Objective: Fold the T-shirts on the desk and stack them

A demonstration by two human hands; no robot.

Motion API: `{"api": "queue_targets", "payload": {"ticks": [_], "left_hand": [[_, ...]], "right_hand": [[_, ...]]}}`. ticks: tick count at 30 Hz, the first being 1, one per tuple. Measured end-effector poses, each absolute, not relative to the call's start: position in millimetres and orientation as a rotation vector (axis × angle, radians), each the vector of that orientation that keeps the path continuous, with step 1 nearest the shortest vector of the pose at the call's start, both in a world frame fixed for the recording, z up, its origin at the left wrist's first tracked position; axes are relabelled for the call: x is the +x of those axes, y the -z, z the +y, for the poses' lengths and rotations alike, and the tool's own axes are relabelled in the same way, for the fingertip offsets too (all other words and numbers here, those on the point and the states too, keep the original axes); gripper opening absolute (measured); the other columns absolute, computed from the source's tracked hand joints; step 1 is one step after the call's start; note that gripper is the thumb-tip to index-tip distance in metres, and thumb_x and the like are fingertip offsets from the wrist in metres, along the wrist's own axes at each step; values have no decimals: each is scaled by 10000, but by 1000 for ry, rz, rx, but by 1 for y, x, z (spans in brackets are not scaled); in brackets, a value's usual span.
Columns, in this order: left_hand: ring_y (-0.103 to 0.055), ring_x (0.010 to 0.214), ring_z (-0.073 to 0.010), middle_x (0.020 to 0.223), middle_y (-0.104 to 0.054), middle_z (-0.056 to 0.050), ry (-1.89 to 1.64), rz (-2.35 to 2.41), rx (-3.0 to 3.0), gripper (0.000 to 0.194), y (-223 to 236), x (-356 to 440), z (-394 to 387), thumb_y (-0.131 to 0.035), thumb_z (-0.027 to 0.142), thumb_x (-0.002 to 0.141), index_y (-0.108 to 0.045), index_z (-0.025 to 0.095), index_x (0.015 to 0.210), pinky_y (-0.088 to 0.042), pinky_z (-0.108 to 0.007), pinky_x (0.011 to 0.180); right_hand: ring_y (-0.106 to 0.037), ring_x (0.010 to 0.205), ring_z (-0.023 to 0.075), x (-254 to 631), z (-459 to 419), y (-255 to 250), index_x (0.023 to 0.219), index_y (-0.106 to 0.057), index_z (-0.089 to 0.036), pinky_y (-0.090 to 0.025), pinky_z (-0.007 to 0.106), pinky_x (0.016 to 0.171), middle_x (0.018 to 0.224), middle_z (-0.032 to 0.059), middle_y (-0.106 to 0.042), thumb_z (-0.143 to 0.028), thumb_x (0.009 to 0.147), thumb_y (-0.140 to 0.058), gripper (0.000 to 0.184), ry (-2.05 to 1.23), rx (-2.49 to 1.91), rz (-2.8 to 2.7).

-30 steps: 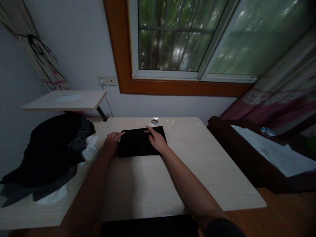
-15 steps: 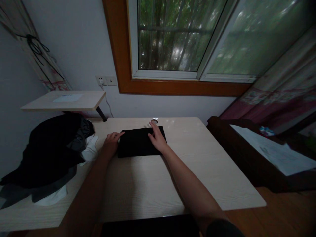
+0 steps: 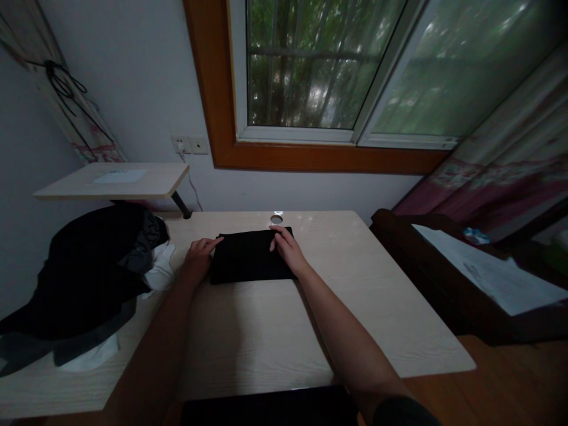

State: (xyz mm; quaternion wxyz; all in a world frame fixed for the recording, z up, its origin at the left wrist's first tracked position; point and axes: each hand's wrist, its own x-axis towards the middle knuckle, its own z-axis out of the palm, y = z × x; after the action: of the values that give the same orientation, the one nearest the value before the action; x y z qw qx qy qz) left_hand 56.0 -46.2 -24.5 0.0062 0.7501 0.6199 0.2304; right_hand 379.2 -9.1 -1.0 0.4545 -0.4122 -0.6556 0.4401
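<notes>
A folded black garment [image 3: 248,257], a flat rectangle, lies on the pale wooden table [image 3: 377,313]; which kind of garment it is does not show. At its upper left corner rests my left hand [image 3: 198,254], the index finger stretched onto the cloth and the other fingers beside the left edge. My right hand [image 3: 287,249] is over the right end of the garment, fingers apart and loosely bent, gripping nothing. Whether all its fingertips touch the cloth I cannot tell.
A heap of black, grey and white clothes [image 3: 89,272] covers the table's left side, below a small raised shelf [image 3: 155,184] with a paper on it. Behind the garment is a round hole [image 3: 276,219] in the tabletop. A dark brown piece of furniture [image 3: 448,284] stands right.
My right hand has shifted slightly right, and its fingers, outstretched before, are now more bent. My left hand and the garment look unchanged.
</notes>
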Motion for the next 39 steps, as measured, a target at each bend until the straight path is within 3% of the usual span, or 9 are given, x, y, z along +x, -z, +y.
{"api": "queue_targets", "payload": {"ticks": [5, 11, 17, 22, 27, 31, 33, 35, 39], "left_hand": [[-501, 1133, -268, 1220, -649, -74, -727, 1938, 2342, 753, 24, 57, -47, -400, -9, 804, -573, 316, 1461, -438, -423, 1044], [-526, 1146, -265, 1219, -657, -84, -751, 1900, 2367, 730, 30, 53, -42, -405, 0, 820, -574, 302, 1463, -434, -430, 1060], [-521, 1134, -263, 1215, -657, -70, -742, 1914, 2365, 784, 31, 52, -41, -419, -23, 779, -570, 333, 1461, -452, -441, 1042], [-514, 1117, -268, 1211, -650, -73, -732, 1909, 2374, 765, 28, 52, -43, -414, -19, 789, -571, 306, 1463, -454, -432, 1039], [-526, 1107, -262, 1201, -652, -72, -744, 1907, 2375, 757, 29, 53, -43, -410, -18, 798, -572, 315, 1458, -460, -433, 1024], [-532, 1107, -264, 1201, -657, -73, -768, 1911, 2380, 740, 30, 53, -42, -418, -8, 808, -577, 319, 1453, -461, -434, 1016], [-541, 1101, -262, 1196, -660, -75, -776, 1900, 2384, 719, 32, 52, -41, -420, 1, 823, -581, 316, 1449, -459, -430, 1017], [-552, 1092, -255, 1188, -662, -76, -776, 1890, 2389, 710, 33, 51, -40, -417, 0, 829, -587, 314, 1443, -456, -426, 1018], [-544, 1093, -261, 1196, -659, -78, -756, 1892, 2387, 722, 34, 50, -39, -413, -9, 826, -575, 307, 1455, -454, -430, 1014]], "right_hand": [[-695, 809, 150, 378, -12, -5, 1306, -571, -255, -492, 249, 642, 1141, 47, -713, -511, 1000, -462, 414, -1075, -943, -1589], [-631, 650, 154, 380, -17, -8, 1329, -593, -230, -477, 257, 615, 757, -11, -691, -567, 1013, -416, 495, -1087, -1054, -1655], [-694, 824, 164, 380, -19, -9, 1302, -605, -247, -489, 264, 668, 1090, 47, -730, -571, 988, -496, 465, -1109, -923, -1631], [-589, 577, 157, 388, -24, -6, 1301, -619, -230, -416, 256, 526, 714, -1, -685, -638, 1001, -428, 542, -1139, -1023, -1552], [-688, 856, 171, 403, -33, -6, 1322, -600, -252, -459, 243, 605, 1137, 67, -731, -588, 996, -489, 482, -1121, -972, -1572], [-434, 425, 99, 415, -40, -10, 1394, -551, -223, -257, 229, 407, 778, 12, -721, -603, 1021, -393, 555, -1238, -1011, -1518], [-334, 379, 88, 420, -41, -10, 1396, -540, -213, -212, 237, 383, 741, 3, -710, -610, 1020, -377, 570, -1260, -999, -1465], [-469, 456, 96, 423, -41, -7, 1388, -533, -227, -280, 229, 399, 922, 46, -745, -611, 1004, -421, 555, -1274, -963, -1427], [-709, 952, 203, 424, -42, -5, 1374, -539, -237, -456, 224, 541, 1222, 114, -694, -594, 981, -494, 532, -1305, -887, -1393]]}}
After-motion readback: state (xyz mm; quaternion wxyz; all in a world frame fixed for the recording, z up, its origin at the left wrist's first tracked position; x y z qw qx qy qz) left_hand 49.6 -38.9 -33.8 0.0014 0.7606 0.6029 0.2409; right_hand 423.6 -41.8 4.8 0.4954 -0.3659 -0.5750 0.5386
